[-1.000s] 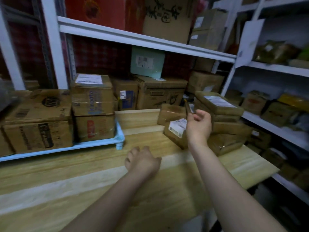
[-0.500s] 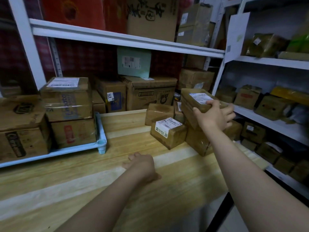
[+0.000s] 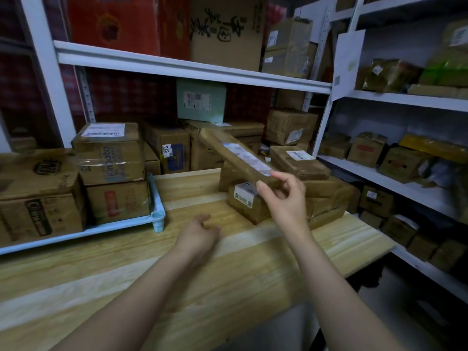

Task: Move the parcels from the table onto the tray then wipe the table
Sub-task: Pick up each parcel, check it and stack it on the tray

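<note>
Cardboard, brown and taped: long parcel (image 3: 235, 154) with a white label, pinched at its near end by the right hand (image 3: 283, 198), thumb under and fingers curled over the top edge. Parcel is off the table and tilted, its far end pointing up and away to the left of that hand.

Left hand (image 3: 197, 236) holds nothing, fingers loosely curled, low at the wooden table (image 3: 228, 287) (contact unclear), below and left of the right hand.

Pile of parcels (image 3: 326, 198) sits on the table just behind and right of the right hand. A small labelled parcel (image 3: 247, 206) is right behind its thumb, at the pile's front.

Light blue tray (image 3: 157, 214) stands on the table well left of the left hand, with stacked boxes (image 3: 109, 153) on it.

White shelves (image 3: 392, 100) with more cartons are beyond and right of both hands.
</note>
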A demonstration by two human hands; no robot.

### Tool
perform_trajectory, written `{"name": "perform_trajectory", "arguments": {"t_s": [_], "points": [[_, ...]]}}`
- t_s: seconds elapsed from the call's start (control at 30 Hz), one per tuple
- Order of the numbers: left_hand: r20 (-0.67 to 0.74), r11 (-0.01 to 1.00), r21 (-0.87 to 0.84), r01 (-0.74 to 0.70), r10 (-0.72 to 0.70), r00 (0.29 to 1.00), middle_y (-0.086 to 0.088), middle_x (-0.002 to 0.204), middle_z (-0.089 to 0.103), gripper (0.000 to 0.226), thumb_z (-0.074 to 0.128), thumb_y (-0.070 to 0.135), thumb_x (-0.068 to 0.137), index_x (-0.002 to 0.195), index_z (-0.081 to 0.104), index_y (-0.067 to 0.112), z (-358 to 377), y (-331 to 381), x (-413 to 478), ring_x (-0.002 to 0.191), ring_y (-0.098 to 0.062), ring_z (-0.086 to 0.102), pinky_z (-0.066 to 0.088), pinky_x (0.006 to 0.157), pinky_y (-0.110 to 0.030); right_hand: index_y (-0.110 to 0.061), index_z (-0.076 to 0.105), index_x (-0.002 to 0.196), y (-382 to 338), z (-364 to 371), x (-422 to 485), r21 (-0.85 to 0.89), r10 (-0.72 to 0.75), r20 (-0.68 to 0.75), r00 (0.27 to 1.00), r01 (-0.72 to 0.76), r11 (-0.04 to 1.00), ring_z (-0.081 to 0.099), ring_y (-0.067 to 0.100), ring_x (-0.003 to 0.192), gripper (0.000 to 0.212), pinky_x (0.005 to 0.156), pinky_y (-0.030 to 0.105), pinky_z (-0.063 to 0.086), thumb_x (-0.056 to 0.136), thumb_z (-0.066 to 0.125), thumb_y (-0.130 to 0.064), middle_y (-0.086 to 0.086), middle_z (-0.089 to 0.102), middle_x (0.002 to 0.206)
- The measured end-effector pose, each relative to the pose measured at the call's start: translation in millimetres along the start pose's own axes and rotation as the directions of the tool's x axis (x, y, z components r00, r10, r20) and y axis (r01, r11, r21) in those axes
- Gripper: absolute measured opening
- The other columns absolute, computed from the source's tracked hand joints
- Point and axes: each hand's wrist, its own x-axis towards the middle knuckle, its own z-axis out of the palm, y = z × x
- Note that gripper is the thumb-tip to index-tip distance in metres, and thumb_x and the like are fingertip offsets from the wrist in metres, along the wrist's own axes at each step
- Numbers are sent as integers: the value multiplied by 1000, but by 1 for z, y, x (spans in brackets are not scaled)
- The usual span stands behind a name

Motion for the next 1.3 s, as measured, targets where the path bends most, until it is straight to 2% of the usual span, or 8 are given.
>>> {"name": "perform_trajectory", "arguments": {"t_s": [0.1,0.17,0.27,0.43,0.6,0.9,1.1,1.3], "points": [[-202,962,-251,-106,55,978,3,108,61,44,57,25,96,139,47,23,-27,-1,-6,93,-13,59,47,94,-33,-28,65,112,16,14,-18,222,172,83,982,-186,957,61,11,113,25,96,26,52,89,72,-24,2,62,128],[-300,911,-367,-185,73,951,11,89,56,45,54,26,97,141,44,25,-43,-1,-6,80,-8,56,46,88,-32,-15,64,114,26,26,-25,456,235,183,955,-294,840,62,16,116,20,105,33,48,94,65,-15,11,64,128],[-382,839,-471,-273,84,920,13,87,55,50,47,33,100,147,31,34,-63,0,-10,83,-11,58,46,87,-33,-7,62,100,34,43,-32,680,304,338,891,-454,575,62,21,114,7,114,47,39,94,59,-9,15,66,117],[-395,782,-519,-346,140,908,5,102,62,44,34,38,103,146,28,43,-87,10,-30,95,-14,62,48,89,-36,-6,64,109,29,61,-46,718,286,490,824,-567,404,61,27,117,29,114,45,38,83,61,-16,15,71,115],[-390,766,-544,-342,130,912,5,115,68,37,22,48,103,118,56,49,-97,8,-33,106,-15,63,48,95,-40,-5,60,126,28,71,-51,622,380,481,790,-613,486,63,29,118,49,97,41,51,97,51,-43,17,70,122],[-358,728,-580,-365,174,917,12,120,66,36,34,44,102,125,61,35,-98,-4,-34,115,-7,59,43,103,-34,-6,57,136,38,80,-52,443,458,441,771,-631,636,72,24,105,35,83,39,61,103,50,-15,13,74,116],[-420,737,-574,-356,107,901,9,125,62,35,35,49,99,125,56,39,-105,-14,-30,117,-14,57,44,102,-40,-21,57,139,48,83,-50,422,450,361,817,-573,702,68,22,114,38,101,45,52,102,52,-15,4,74,117],[-494,709,-608,-357,15,870,3,98,69,23,47,42,98,94,63,25,-101,-13,-34,99,-15,64,49,91,-38,-13,61,133,52,81,-49,461,464,315,828,-561,688,70,20,106,32,84,33,61,102,52,-14,8,74,117]]}}
